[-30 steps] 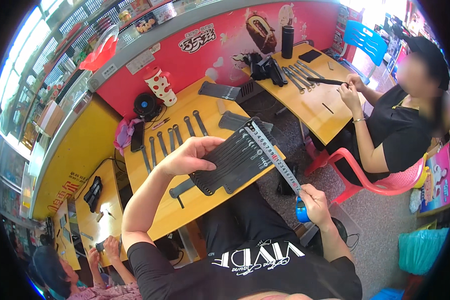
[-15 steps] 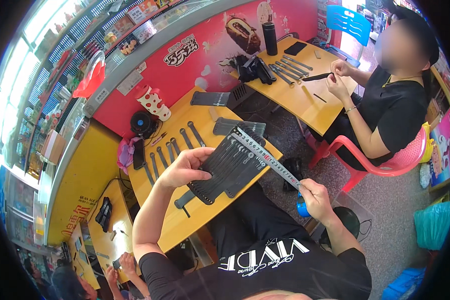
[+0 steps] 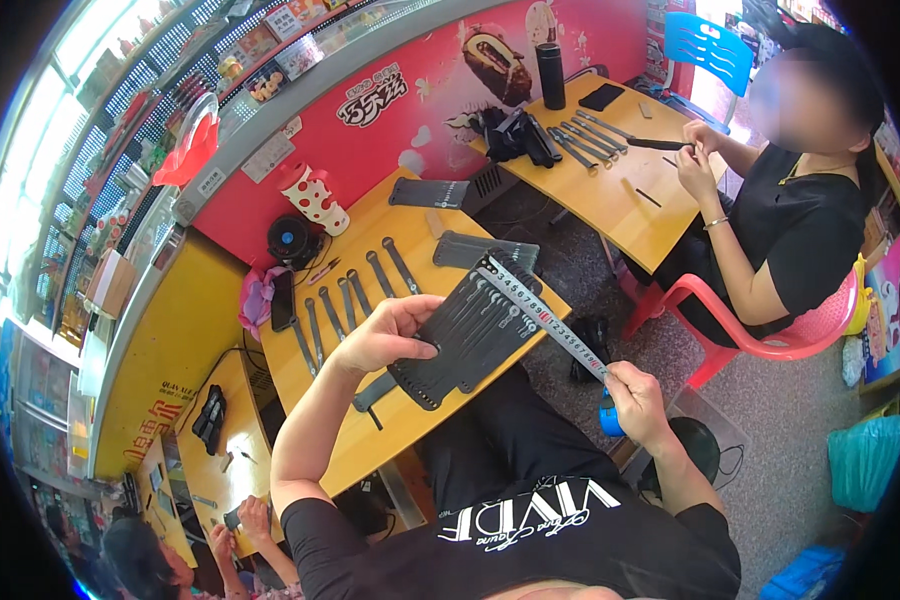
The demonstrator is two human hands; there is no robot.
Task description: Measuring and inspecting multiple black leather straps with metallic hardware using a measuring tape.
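My left hand (image 3: 395, 335) grips the left side of a dark grey flat panel (image 3: 448, 365) printed with pale wrench shapes. A row of small holes runs along its lower edge. In my right hand (image 3: 638, 395) is a tape measure (image 3: 610, 418) with a blue case, its fingers closed around it near the mouth. The pale tape blade is pulled out and lies along the panel's upper right edge, its end near the far corner. Several dark, round-ended wrench-like strips (image 3: 357, 292) lie on my table (image 3: 335, 440), left of the panel.
Two more dark printed panels, one at the back (image 3: 428, 193) and one nearer (image 3: 485, 250), lie on the table. A polka-dot cup (image 3: 315, 200) and a small black fan (image 3: 292, 240) stand behind. To the right, a person handles a dark strip (image 3: 660, 144) beside a pink chair (image 3: 750, 335).
The view has shifted slightly, so the table and both my hands sit a little differently in the picture. My grips on the panel and tape measure are the same.
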